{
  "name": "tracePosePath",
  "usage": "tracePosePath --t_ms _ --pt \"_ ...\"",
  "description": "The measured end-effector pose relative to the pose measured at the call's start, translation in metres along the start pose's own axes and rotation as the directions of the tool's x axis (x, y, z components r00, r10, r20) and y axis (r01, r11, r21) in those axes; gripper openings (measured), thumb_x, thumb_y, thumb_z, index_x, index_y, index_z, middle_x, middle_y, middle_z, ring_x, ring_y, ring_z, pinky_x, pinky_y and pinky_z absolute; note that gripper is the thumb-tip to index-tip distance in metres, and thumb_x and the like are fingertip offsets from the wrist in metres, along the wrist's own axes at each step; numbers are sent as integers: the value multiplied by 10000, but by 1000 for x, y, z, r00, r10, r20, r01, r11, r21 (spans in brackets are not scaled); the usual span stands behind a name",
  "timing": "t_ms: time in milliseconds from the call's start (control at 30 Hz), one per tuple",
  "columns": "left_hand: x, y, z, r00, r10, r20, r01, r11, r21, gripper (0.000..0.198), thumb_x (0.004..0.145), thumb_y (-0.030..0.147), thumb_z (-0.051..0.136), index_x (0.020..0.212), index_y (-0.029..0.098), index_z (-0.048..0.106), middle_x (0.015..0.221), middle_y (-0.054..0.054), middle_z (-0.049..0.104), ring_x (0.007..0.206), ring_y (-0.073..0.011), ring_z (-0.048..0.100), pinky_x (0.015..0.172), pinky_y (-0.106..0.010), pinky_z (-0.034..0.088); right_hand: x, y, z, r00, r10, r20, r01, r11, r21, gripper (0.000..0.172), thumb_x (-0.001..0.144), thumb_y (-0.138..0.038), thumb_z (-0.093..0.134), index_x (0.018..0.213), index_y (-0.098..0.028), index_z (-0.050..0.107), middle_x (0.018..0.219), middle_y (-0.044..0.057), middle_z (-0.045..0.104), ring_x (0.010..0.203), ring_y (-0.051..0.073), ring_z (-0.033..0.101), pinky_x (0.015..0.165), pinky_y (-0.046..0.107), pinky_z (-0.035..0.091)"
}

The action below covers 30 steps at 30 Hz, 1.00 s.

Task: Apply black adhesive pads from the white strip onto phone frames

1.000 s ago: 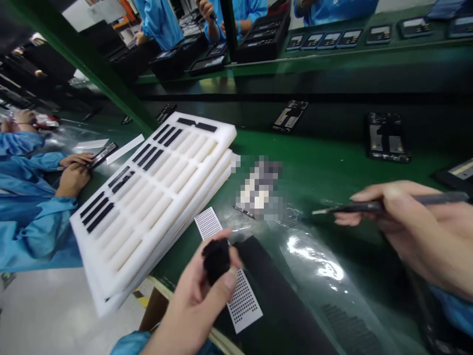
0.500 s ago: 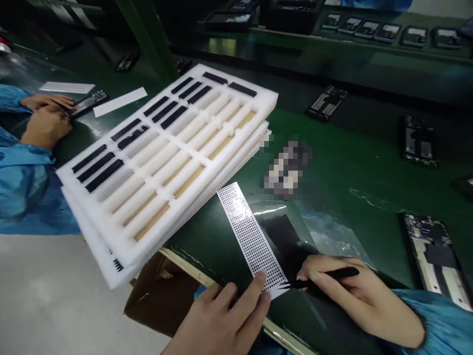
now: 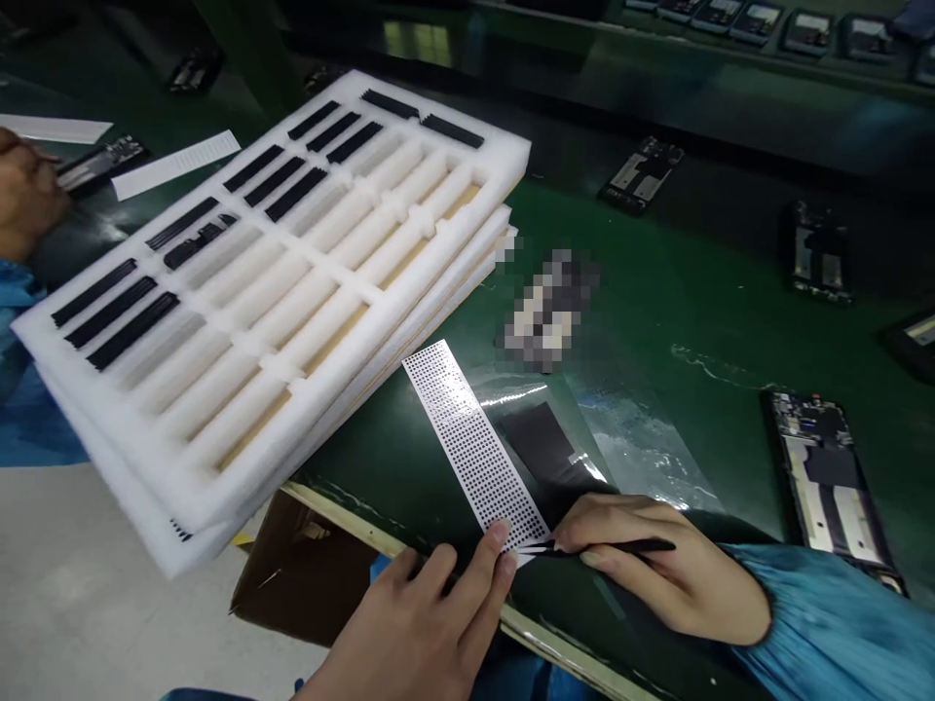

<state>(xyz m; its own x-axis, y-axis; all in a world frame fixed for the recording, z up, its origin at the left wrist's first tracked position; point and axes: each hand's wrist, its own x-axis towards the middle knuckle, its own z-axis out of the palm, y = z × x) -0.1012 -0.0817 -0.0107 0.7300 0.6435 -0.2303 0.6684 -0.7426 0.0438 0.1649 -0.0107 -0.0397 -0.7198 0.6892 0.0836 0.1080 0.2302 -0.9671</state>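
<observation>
A white sheet (image 3: pixel 467 438) covered with rows of small black dots lies slantwise near the table's front edge. My left hand (image 3: pixel 416 618) rests on its lower end, fingers stretched out, with the fingertips pressing the sheet. In my right hand (image 3: pixel 643 560) is a pair of black tweezers (image 3: pixel 614 546), held like a pen. Their tips touch or hover over the sheet's bottom end, close beside my left fingertips. I cannot tell whether a dot is between the tips. A dark rectangular piece (image 3: pixel 544 443) under clear film lies just right of the sheet.
Stacked white foam trays (image 3: pixel 307 263) with black strips in some slots stand at left. Opened phone bodies (image 3: pixel 829 477) lie on the green table (image 3: pixel 679 273). A co-worker's hand (image 3: pixel 29 190) is at far left. A cardboard box (image 3: pixel 299 565) sits below the table edge.
The view has shifted, so most things appear farther left and higher. The tweezer tips have moved slightly left across the sheet's end, toward my left fingertips.
</observation>
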Motion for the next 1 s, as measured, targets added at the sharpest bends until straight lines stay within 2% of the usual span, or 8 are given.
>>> tracePosePath --t_ms 167,300,433,600,700,833,933,1000 --pt "1 -1 1 1000 17 19 -17 1000 4 604 895 55 441 1483 195 461 1567 -42 450 913 -215 564 689 -354 572 8 -12 -4 997 -33 70 38 997 -74 211 1021 -136 472 1133 -130 651 924 105 716 868 189 654 740 319 540" --pt "1 -2 1 1000 19 11 -19 1000 -11 564 919 100 449 1476 183 469 1568 -63 446 903 -215 572 654 -344 562 16 -31 0 986 -42 161 83 962 -258 220 1040 -192 455 1041 -140 670 846 87 703 799 188 653 723 323 541" --pt "1 -1 2 1000 11 4 -11 1000 -10 563 921 67 420 1466 192 483 1548 -47 474 874 -206 581 635 -332 569 14 -40 8 990 -79 120 121 907 -404 267 1047 -218 434 1045 -152 692 818 86 714 802 202 683 790 333 561" --pt "2 0 2 1000 11 2 -11 1000 -19 581 908 36 390 1463 180 483 1550 -57 471 865 -204 588 631 -332 586 10 -34 7 995 -70 72 89 942 -323 274 1046 -207 408 1099 -158 672 822 86 716 767 200 689 723 318 569" --pt "3 0 1 1000 9 14 -9 999 -31 603 888 11 388 1456 185 491 1556 -52 464 870 -203 593 622 -334 590 11 -29 6 998 -3 61 17 974 -226 230 1030 -178 437 1072 -159 662 843 88 711 776 196 669 677 307 551" --pt "2 -1 2 1000 13 19 -12 999 -44 619 871 -6 389 1452 180 498 1570 -76 440 885 -205 603 625 -333 588 10 -22 2 997 63 48 -58 993 -100 184 997 -118 484 1069 -151 650 891 84 702 811 188 641 703 309 531" --pt "0 -2 5 999 36 3 -36 997 -66 595 879 21 410 1452 158 495 1565 -115 440 882 -222 617 606 -346 587 9 -20 -2 998 68 16 -66 993 -101 235 991 -104 489 1155 -157 648 890 74 703 799 182 633 686 307 520" --pt "1 -3 6 999 53 1 -53 996 -76 596 871 28 426 1454 139 485 1548 -130 463 886 -237 628 598 -354 590 11 -20 0 1000 6 19 -4 992 -125 295 1001 -113 470 1247 -154 627 885 78 713 781 184 636 670 314 521"
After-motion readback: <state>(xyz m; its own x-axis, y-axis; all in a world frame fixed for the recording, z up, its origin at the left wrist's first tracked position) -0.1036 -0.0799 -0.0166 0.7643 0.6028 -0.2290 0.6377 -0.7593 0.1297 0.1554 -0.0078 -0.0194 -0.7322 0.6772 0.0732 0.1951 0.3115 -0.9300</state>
